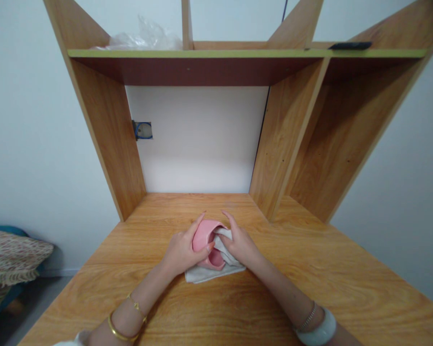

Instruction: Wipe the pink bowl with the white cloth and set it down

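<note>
A pink bowl (202, 234) lies tipped on its side, its opening turned toward the right. My left hand (183, 247) grips it from the left, with the thumb over the rim. My right hand (240, 242) is closed on a light grey cloth (205, 276) and presses part of it into the bowl's opening. The rest of the cloth spreads flat beneath the bowl on the wooden desk. Some of my right fingers are hidden by the cloth and the bowl.
The wooden desk (216, 312) has side panels and a shelf (202, 54) above. Clear plastic bags (144, 38) and a dark flat object (350, 45) sit on the shelf. An open wall socket box (143, 130) is at the back left. A patterned fabric (14, 257) lies at the far left.
</note>
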Available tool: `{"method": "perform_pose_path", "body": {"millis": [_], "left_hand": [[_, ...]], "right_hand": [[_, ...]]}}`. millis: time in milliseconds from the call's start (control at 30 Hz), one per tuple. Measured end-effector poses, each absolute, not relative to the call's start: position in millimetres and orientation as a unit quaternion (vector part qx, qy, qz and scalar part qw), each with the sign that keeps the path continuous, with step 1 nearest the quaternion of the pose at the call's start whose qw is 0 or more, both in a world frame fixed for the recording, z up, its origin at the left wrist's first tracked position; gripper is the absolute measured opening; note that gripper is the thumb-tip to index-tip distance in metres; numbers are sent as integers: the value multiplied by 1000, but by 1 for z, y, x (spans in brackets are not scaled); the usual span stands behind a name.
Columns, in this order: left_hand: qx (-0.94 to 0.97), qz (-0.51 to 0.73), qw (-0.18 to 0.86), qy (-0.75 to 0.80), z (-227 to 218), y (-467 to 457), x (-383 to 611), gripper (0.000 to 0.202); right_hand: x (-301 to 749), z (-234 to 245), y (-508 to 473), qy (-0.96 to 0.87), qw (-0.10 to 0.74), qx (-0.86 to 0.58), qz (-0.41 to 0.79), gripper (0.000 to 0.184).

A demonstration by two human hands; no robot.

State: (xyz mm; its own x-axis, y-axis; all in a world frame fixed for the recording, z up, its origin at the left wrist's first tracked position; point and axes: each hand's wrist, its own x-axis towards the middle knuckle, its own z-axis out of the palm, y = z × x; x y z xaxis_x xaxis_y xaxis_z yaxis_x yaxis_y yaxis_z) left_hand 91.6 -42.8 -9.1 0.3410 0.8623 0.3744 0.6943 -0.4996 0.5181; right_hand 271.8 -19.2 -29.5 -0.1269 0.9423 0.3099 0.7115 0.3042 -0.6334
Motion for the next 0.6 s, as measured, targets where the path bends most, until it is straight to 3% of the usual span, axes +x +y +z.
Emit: {"method": "perform_pose_path", "body": {"millis": [600], "left_hand": [[808,313,130,483,-11,-42,92,70]], "right_hand": [[272,-32,-17,-730,342,-566,174,61]]}}
